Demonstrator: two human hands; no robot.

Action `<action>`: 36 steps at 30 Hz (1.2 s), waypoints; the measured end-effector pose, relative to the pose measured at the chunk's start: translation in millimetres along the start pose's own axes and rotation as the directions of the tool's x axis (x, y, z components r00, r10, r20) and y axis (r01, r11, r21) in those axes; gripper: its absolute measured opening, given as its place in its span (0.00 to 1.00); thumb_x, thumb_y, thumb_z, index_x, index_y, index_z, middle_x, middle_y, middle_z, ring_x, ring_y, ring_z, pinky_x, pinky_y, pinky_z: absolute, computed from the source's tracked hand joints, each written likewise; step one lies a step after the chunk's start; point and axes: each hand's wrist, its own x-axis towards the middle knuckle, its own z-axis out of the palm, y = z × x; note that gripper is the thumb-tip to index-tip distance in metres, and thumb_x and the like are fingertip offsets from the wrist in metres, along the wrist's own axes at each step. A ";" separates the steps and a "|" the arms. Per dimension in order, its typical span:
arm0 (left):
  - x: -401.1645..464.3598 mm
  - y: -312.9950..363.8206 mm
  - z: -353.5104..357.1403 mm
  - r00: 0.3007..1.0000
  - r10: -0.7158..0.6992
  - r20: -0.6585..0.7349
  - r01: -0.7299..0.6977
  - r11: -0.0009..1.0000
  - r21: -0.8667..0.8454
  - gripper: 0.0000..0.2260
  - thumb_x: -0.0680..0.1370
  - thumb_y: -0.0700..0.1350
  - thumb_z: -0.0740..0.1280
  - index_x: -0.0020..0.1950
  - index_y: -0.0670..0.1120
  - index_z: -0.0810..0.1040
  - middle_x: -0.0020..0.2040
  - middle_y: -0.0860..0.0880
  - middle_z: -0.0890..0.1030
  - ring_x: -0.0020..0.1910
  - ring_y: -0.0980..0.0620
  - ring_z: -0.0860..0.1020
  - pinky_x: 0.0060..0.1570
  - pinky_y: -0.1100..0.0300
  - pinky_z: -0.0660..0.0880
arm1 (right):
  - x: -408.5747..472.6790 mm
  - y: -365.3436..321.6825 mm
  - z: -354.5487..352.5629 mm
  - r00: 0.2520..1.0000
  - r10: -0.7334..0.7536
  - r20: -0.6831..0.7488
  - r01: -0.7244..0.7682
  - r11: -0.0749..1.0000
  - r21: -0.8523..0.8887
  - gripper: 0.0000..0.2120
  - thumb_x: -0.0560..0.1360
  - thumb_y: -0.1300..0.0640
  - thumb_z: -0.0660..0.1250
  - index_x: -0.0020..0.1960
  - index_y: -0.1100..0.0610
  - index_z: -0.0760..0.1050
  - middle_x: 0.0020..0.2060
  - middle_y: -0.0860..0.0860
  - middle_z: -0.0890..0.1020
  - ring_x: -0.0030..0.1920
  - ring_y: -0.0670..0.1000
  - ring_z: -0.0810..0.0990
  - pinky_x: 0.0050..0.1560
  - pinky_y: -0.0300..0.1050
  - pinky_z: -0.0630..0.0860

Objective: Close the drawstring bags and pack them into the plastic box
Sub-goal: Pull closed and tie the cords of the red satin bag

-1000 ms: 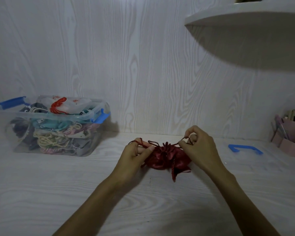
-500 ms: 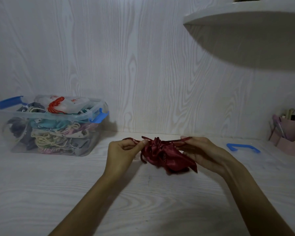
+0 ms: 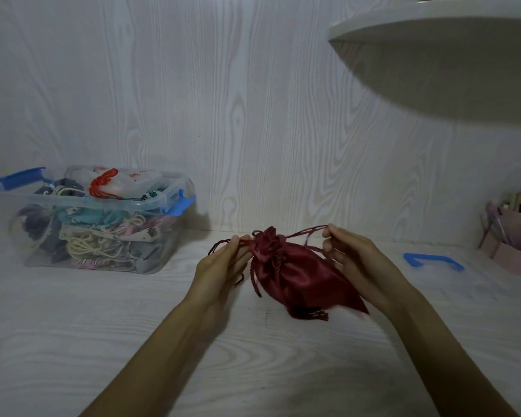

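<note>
A dark red satin drawstring bag (image 3: 298, 275) hangs between my hands just above the white table, its mouth gathered tight at the top. My left hand (image 3: 223, 266) pinches the cord on the bag's left side. My right hand (image 3: 361, 260) pinches the cord loops on the right and also lies against the bag's body. Far left on the table stands the clear plastic box (image 3: 163, 203) with blue latches, filled with several closed drawstring bags; a white bag with a red cord (image 3: 112, 182) lies on top.
A blue handle of a clear lid (image 3: 433, 260) lies on the table to the right. A pink organiser with pens (image 3: 512, 239) stands at the far right edge. A white rounded shelf (image 3: 433, 28) juts out overhead at the upper right. The wall is close behind.
My hands have pulled apart on the cords and the bag's mouth has cinched tight. The bag has lifted off the table and now hangs slanting down to the right.
</note>
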 end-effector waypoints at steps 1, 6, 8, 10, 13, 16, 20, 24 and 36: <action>1.1 0.0 -1.7 1.000 0.000 -0.023 0.000 1.000 -0.009 0.13 0.80 0.49 0.60 0.55 0.44 0.81 0.53 0.49 0.84 0.55 0.56 0.81 0.52 0.65 0.75 | -0.2 -1.2 -3.2 1.000 0.005 -0.003 -0.005 0.992 -0.122 0.08 0.72 0.52 0.65 0.38 0.57 0.76 0.26 0.48 0.71 0.28 0.44 0.68 0.37 0.39 0.65; 6.8 6.6 -11.0 0.992 -0.005 -0.123 -0.008 0.995 -0.098 0.12 0.81 0.45 0.59 0.59 0.42 0.77 0.55 0.47 0.83 0.53 0.55 0.81 0.54 0.64 0.74 | 2.4 -6.1 -14.8 0.975 -0.193 -0.113 0.052 0.687 -0.725 0.22 0.74 0.49 0.66 0.23 0.52 0.70 0.23 0.46 0.70 0.29 0.47 0.69 0.47 0.44 0.70; 8.2 11.6 -13.3 0.995 -0.008 -0.101 -0.011 0.983 -0.182 0.12 0.82 0.45 0.57 0.58 0.44 0.77 0.54 0.48 0.83 0.50 0.57 0.82 0.49 0.65 0.77 | -0.8 -7.6 -7.3 0.986 -0.156 -0.054 0.118 0.894 -0.433 0.19 0.75 0.50 0.63 0.26 0.52 0.70 0.34 0.52 0.78 0.41 0.51 0.75 0.55 0.47 0.69; 7.6 13.6 -11.1 0.997 -0.061 -0.048 0.048 0.970 -0.237 0.11 0.82 0.45 0.56 0.56 0.46 0.77 0.50 0.51 0.84 0.45 0.58 0.83 0.42 0.66 0.79 | -3.0 -7.8 4.6 0.991 -0.125 0.039 0.124 0.992 0.032 0.15 0.73 0.52 0.61 0.29 0.55 0.71 0.49 0.55 0.82 0.55 0.50 0.79 0.63 0.48 0.71; 5.6 9.2 -4.3 0.992 -0.124 0.016 0.124 0.974 -0.188 0.11 0.82 0.45 0.57 0.53 0.46 0.78 0.46 0.51 0.86 0.44 0.58 0.84 0.41 0.67 0.80 | -3.6 -5.2 17.6 0.989 -0.137 0.052 0.089 0.842 0.531 0.17 0.76 0.54 0.60 0.29 0.55 0.71 0.36 0.51 0.81 0.43 0.48 0.83 0.59 0.47 0.77; 7.2 4.6 -6.6 0.995 -0.102 -0.003 0.101 0.984 -0.146 0.10 0.82 0.45 0.57 0.53 0.47 0.79 0.47 0.52 0.85 0.48 0.58 0.82 0.54 0.63 0.76 | 4.2 8.6 19.9 0.995 -0.095 0.028 0.083 0.952 0.293 0.18 0.79 0.55 0.57 0.31 0.56 0.67 0.26 0.49 0.66 0.26 0.45 0.67 0.42 0.44 0.75; 7.0 4.6 -9.1 0.998 -0.066 -0.014 0.065 0.996 -0.066 0.10 0.82 0.45 0.57 0.53 0.46 0.78 0.50 0.53 0.84 0.54 0.58 0.80 0.61 0.60 0.71 | 11.0 32.0 15.5 0.994 -0.108 0.030 0.110 0.884 -0.455 0.18 0.80 0.52 0.59 0.33 0.57 0.67 0.25 0.47 0.69 0.24 0.44 0.68 0.37 0.43 0.71; -0.3 12.0 -0.2 0.996 -0.025 0.080 0.027 0.999 -0.025 0.11 0.83 0.46 0.55 0.49 0.45 0.75 0.50 0.52 0.85 0.50 0.58 0.82 0.49 0.64 0.77 | 8.3 42.2 24.5 0.991 -0.086 0.103 0.132 0.754 -0.644 0.17 0.80 0.50 0.58 0.34 0.55 0.71 0.27 0.46 0.74 0.27 0.41 0.72 0.35 0.33 0.70; -5.0 4.1 -0.8 0.938 -0.265 0.225 0.103 0.830 0.548 0.10 0.79 0.48 0.63 0.53 0.50 0.84 0.47 0.51 0.84 0.46 0.56 0.82 0.46 0.65 0.75 | 0.4 3.5 18.7 0.971 0.007 0.238 0.169 0.681 -0.712 0.17 0.78 0.46 0.59 0.34 0.52 0.75 0.44 0.49 0.84 0.48 0.48 0.81 0.56 0.42 0.72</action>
